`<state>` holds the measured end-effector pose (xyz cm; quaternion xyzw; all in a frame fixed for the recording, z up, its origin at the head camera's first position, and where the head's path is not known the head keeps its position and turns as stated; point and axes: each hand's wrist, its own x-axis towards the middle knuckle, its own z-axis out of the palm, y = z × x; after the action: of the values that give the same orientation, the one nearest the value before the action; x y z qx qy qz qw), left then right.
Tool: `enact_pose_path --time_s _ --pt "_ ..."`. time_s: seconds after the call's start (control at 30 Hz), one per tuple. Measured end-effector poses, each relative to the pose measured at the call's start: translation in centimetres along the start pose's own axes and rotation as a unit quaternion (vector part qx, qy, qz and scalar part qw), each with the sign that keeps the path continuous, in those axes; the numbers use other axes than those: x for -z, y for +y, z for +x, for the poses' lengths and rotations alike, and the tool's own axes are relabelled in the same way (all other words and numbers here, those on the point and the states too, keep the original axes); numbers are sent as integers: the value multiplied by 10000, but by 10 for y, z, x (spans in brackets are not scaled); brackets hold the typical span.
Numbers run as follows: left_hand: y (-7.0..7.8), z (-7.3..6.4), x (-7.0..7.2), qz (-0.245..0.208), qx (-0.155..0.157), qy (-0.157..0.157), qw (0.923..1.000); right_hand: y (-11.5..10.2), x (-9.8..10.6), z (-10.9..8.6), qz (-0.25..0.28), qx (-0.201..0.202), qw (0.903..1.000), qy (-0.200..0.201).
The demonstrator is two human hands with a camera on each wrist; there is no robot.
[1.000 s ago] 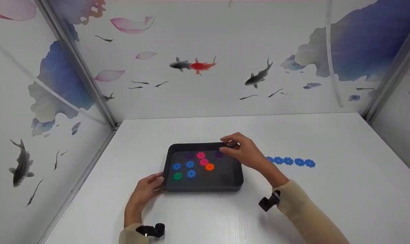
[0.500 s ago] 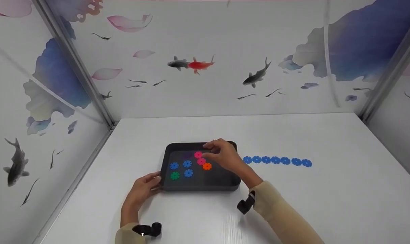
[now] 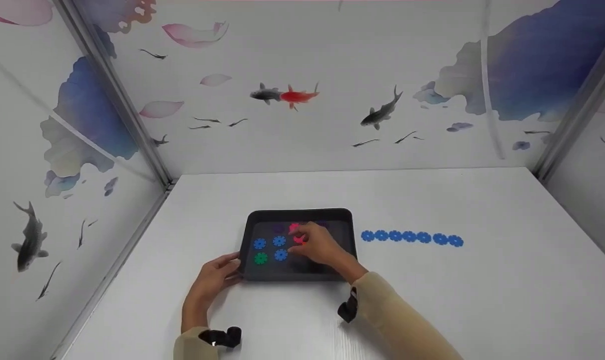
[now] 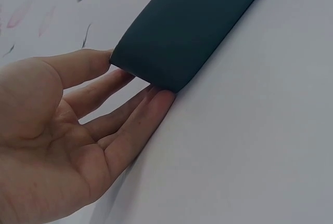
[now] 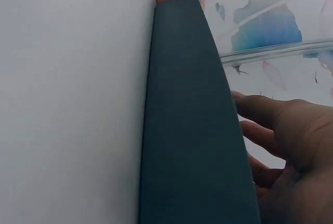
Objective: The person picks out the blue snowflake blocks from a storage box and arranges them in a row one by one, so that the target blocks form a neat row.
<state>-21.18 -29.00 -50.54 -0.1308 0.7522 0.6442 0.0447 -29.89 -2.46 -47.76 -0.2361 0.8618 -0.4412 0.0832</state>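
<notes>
A dark, shallow rectangular tray (image 3: 282, 276) sits on the white table with notched plastic discs inside. My left hand (image 3: 213, 277) holds the tray's left side; in the left wrist view the thumb is at the rim and the fingers lie against the lower corner. Over the discs inside the tray, my right hand (image 3: 318, 243) reaches with thumb and index finger apart, partly covering pink discs (image 3: 294, 228). To its left lie several blue discs (image 3: 279, 241) and a green disc (image 3: 260, 258). The tray wall (image 5: 192, 104) hides the right fingertips in the right wrist view.
Right of the tray, a straight row of several blue discs (image 3: 409, 236) lies on the table (image 3: 457, 290). White panels printed with fish and petals stand behind and at both sides.
My right hand has moved left and toward me, from the tray's far right rim to above the pink discs. The whole blue row shows now. The left hand stays on the tray.
</notes>
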Motion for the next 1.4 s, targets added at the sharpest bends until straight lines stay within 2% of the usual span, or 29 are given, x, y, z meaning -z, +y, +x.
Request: enact_pose_path --time_s 0.33,0.8,1.0,1.2,1.4 --pt "1 5 -3 -24 20 -28 10000 3 -13 10 -119 266 9995 -156" --pt "1 4 -3 -103 25 -13 9999 -3 -29 13 -361 -219 9990 -136" --pt "1 2 0 -57 25 -49 10000 -4 -36 12 -489 -177 9986 73" --pt "-1 1 2 -57 27 14 10000 -7 -40 12 -811 -100 9966 142" --pt "-2 2 1 -13 4 -9 10000 -8 -40 13 -882 -177 9959 113"
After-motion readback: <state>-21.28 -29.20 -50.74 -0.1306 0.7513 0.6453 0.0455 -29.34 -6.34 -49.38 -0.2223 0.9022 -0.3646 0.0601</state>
